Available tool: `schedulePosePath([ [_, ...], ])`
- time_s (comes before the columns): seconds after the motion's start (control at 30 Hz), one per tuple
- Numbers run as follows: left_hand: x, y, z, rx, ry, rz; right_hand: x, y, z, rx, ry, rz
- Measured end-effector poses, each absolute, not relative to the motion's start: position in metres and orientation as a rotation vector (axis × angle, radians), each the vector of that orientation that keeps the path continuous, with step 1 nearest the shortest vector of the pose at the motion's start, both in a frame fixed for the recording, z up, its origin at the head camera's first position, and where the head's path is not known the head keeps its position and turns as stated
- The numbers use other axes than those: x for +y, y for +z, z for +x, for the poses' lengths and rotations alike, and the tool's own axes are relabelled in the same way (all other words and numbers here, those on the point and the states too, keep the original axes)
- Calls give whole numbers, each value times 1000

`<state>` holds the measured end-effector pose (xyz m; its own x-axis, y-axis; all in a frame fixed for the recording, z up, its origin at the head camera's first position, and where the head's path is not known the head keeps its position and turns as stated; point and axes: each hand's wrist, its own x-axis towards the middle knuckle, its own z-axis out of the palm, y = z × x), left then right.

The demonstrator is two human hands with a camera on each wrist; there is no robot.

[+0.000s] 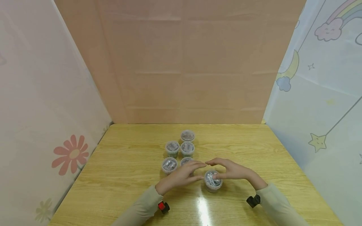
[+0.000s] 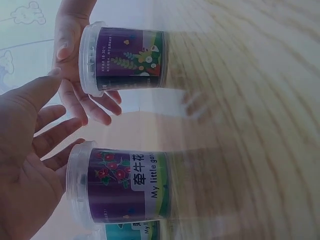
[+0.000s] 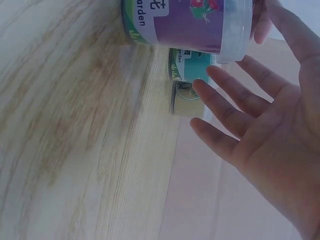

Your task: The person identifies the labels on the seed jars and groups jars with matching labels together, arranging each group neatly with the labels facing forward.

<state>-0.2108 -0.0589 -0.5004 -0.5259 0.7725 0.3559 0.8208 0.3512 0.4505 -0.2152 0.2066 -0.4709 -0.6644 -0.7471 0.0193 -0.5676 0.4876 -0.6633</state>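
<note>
In the head view, a clear-lidded plastic tub (image 1: 212,181) stands on the table at front right. My right hand (image 1: 232,169) arches over its far right side, its thumb overlapping the lid. My left hand (image 1: 183,174) reaches in from the left, fingertips near that tub and partly covering another tub (image 1: 186,160). In the left wrist view, both tubs are purple; the lower tub (image 2: 125,185) has red flowers and "My little garden" on its label. The left hand's fingers are spread, not gripping. The right wrist view shows the right hand's (image 3: 265,120) fingers loosely extended beside the purple tub (image 3: 190,22).
Several similar tubs stand left of and beyond the hands, including a left tub (image 1: 169,164) and a farthest tub (image 1: 188,135). Teal-labelled tub (image 3: 192,65) is seen behind. A wooden table (image 1: 127,188) meets a tan back panel (image 1: 181,78) and patterned side sheets.
</note>
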Motion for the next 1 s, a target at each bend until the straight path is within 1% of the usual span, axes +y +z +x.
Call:
schedulePosePath([
  [0.4, -60, -504, -212, -2506, -869, -1497, 207, -480, -217, 2422, -916, -1120],
  [1.0, -51, -504, -209, -2505, -794, -1518, 211, -481, -211, 2409, -910, -1078],
])
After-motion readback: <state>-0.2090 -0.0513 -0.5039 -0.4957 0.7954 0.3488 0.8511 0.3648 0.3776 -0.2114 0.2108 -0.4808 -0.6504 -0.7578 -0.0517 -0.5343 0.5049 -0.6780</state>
